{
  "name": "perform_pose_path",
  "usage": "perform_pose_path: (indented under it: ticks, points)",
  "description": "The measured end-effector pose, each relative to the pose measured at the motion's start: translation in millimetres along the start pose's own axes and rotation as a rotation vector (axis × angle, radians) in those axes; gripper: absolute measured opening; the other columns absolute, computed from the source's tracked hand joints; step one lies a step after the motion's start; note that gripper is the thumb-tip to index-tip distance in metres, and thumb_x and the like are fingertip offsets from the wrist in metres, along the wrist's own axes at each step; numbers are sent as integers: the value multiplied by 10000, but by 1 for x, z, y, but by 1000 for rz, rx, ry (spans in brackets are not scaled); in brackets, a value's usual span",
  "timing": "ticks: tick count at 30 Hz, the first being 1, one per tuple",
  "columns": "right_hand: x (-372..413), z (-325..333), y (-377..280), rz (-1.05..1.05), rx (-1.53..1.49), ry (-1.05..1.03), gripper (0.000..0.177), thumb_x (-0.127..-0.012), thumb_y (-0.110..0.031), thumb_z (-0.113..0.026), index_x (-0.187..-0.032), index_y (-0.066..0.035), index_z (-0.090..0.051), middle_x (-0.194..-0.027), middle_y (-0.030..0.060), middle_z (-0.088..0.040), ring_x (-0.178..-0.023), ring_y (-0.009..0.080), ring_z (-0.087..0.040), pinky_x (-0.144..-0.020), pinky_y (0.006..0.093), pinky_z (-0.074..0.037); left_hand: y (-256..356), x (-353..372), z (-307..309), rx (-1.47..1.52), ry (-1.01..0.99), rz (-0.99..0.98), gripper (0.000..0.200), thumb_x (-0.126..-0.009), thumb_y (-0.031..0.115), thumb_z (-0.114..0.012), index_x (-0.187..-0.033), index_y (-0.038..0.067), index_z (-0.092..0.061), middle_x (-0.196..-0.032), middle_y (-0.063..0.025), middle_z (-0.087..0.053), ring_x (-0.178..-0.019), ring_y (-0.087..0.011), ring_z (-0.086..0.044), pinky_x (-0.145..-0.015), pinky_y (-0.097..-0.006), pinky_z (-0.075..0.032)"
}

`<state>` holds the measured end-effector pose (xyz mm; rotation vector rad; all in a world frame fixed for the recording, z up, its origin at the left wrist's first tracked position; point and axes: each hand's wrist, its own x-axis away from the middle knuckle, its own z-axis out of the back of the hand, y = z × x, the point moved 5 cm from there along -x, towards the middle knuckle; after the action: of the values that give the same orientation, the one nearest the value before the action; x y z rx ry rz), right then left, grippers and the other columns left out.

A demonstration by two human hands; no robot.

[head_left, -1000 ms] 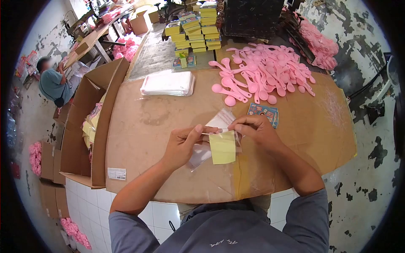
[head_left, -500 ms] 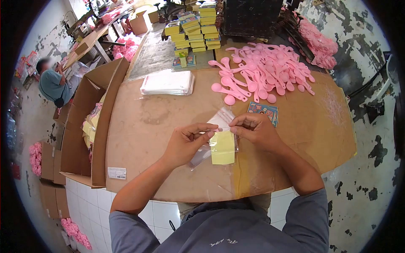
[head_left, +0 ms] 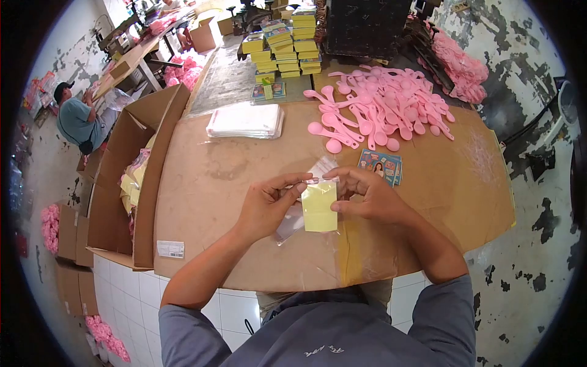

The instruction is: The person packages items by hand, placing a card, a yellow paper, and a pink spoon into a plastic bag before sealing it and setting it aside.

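Observation:
A clear plastic bag with a yellow card (head_left: 319, 209) inside hangs between my hands, near the front of the cardboard-covered table. My left hand (head_left: 272, 205) pinches the bag's top left corner. At the top right, my right hand (head_left: 365, 196) grips the bag, its thumb lying on the card's right edge. More clear bags (head_left: 288, 226) lie beneath, partly hidden by the card and my hands. Just beyond my right hand sit a few printed blue cards (head_left: 380, 165).
A heap of pink measuring spoons (head_left: 385, 107) covers the back right. Stacked clear bags (head_left: 246, 120) lie back left, with piles of yellow-edged cards (head_left: 284, 49) behind. An open carton (head_left: 137, 177) stands at the left edge. Another person (head_left: 79, 116) sits far left.
My right hand has shifted its hold, the thumb moving down onto the card's right edge. The bag with the yellow card has risen slightly and moved a little left.

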<state>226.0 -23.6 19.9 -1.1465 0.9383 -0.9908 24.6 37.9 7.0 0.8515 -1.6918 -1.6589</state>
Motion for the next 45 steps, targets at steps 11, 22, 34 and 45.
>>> perform_pose_path:
  ticks: [11,22,34,45]
  points:
    - [1,18,-5,9,-133,115,410,-947,-39,-702,-1340,-5,-588,-1006,45,-671,-940,108,-645,-826,279,-530,-2,-4,27,-108,-64,77,361,-992,136,-700,-1309,-10,-607,-1144,-94,-712,-941,-120,-696,-741,-303,-592]
    - [22,119,-1,0,843,447,357,-881,-166,-760,-1209,-42,-691,-1117,107,-680,-1039,257,-651,-921,380,-514,48,-2,120,289,537,-466,627,-1047,534,-461,-1361,7,-590,-1296,-142,-656,-1109,-229,-664,-931,-348,-537]
    - [19,129,23,-124,824,378,236,-846,-81,-740,-1071,-12,-720,-941,102,-623,-901,259,-605,-847,375,-509,-14,-27,10,-746,171,-182,252,-866,190,-822,-1044,30,-739,-863,-15,-664,-751,-85,-559,-668,-279,-476]
    - [6,21,-2,280,530,-52,198,-927,-96,-660,-1116,-44,-686,-1204,140,-688,-1124,320,-639,-1001,436,-479,-19,-24,16,-554,165,-92,153,-934,148,-735,-1020,22,-727,-724,-44,-670,-592,-91,-544,-567,-285,-454]
